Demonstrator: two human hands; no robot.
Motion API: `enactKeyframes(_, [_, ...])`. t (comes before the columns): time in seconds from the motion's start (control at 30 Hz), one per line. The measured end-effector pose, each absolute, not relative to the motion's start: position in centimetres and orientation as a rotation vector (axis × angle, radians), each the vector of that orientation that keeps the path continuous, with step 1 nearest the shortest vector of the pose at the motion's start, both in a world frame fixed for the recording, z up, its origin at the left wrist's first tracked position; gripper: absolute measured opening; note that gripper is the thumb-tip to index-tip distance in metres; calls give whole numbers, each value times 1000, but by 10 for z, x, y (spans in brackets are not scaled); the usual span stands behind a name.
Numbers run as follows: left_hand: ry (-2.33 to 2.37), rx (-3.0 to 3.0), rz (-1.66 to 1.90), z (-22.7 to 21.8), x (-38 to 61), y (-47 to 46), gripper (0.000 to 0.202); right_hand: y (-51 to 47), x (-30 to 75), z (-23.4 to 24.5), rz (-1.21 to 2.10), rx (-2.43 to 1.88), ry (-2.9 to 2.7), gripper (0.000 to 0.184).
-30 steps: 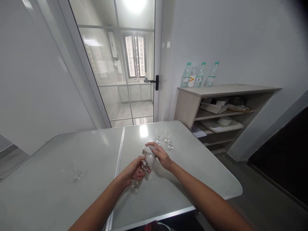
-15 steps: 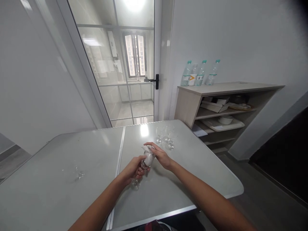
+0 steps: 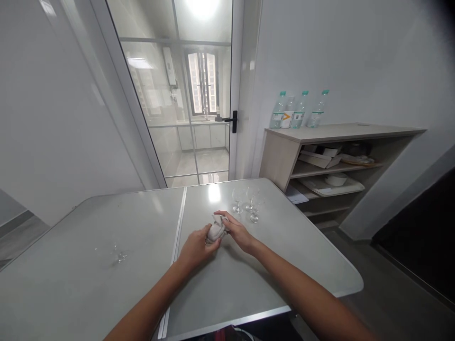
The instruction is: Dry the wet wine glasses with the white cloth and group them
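Over the table's middle, my left hand (image 3: 197,245) is closed around a small stemmed glass, most of which is hidden by the fingers. A crumpled white cloth (image 3: 216,230) fills the glass bowl and sticks out of its top. My right hand (image 3: 240,232) is closed on that cloth at the rim, with its fingers bent over it. Beyond the right hand several clear stemmed glasses (image 3: 254,217) stand close together. Far to the left another clear glass (image 3: 121,256) is on the table, its outline faint.
The pale glossy table (image 3: 263,279) has a metal seam (image 3: 179,218) across it. Behind on the right is an open shelf unit (image 3: 280,154) with plastic bottles (image 3: 297,111) on top and a tray with a white bowl (image 3: 336,179) inside. A glass door (image 3: 170,109) stands beyond the table.
My left hand has turned the glass, so its stem and foot no longer show below the hand. The cloth has shifted in the bowl; my right hand stays on it.
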State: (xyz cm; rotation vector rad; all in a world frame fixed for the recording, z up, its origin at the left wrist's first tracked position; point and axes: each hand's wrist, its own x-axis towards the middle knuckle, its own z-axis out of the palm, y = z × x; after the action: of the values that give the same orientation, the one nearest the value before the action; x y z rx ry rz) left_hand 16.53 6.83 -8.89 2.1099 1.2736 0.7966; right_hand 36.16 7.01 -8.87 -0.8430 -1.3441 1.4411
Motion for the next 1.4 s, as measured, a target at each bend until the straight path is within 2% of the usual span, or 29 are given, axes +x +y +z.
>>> enactKeyframes(0.13, [1003, 1347, 461, -77, 169, 68, 56, 66, 366, -81, 1489, -777, -1347, 46])
enactKeyframes(0.23, [892, 1040, 311, -73, 171, 68, 60, 64, 370, -75, 1472, -717, -1385, 43])
enactKeyframes(0.3, [938, 1161, 375, -76, 170, 68, 59, 65, 370, -75, 1429, -715, -1410, 42])
enactKeyframes(0.47, [1252, 2115, 828, -90, 165, 68, 41, 69, 364, -84, 1393, -861, -1372, 42])
enactKeyframes(0.57, [1327, 2293, 919, -95, 165, 69, 46, 70, 361, -85, 1420, -875, -1359, 47])
enactKeyframes(0.67, [1188, 1956, 827, -93, 169, 68, 39, 69, 364, -81, 1425, -830, -1434, 48])
enactKeyframes(0.8, [962, 1273, 477, -88, 172, 69, 60, 67, 371, -75, 1520, -758, -1470, 50])
enactKeyframes(0.9, [899, 1061, 377, -82, 169, 71, 62, 64, 373, -70, 1479, -713, -1506, 47])
enactKeyframes(0.97, [919, 1182, 437, -78, 166, 71, 60, 63, 372, -67, 1359, -705, -1565, 44])
enactKeyframes(1.1, [1086, 1827, 740, -77, 160, 71, 46, 64, 366, -68, 1185, -759, -1541, 40])
enactKeyframes(1.2, [1246, 2263, 908, -88, 157, 73, 47, 65, 359, -76, 1269, -830, -1418, 39])
enactKeyframes(1.3, [1319, 2415, 906, -97, 155, 74, 51, 67, 356, -83, 1392, -847, -1369, 42])
enactKeyframes(1.4, [1217, 2251, 804, -92, 157, 73, 36, 66, 360, -80, 1452, -835, -1454, 45])
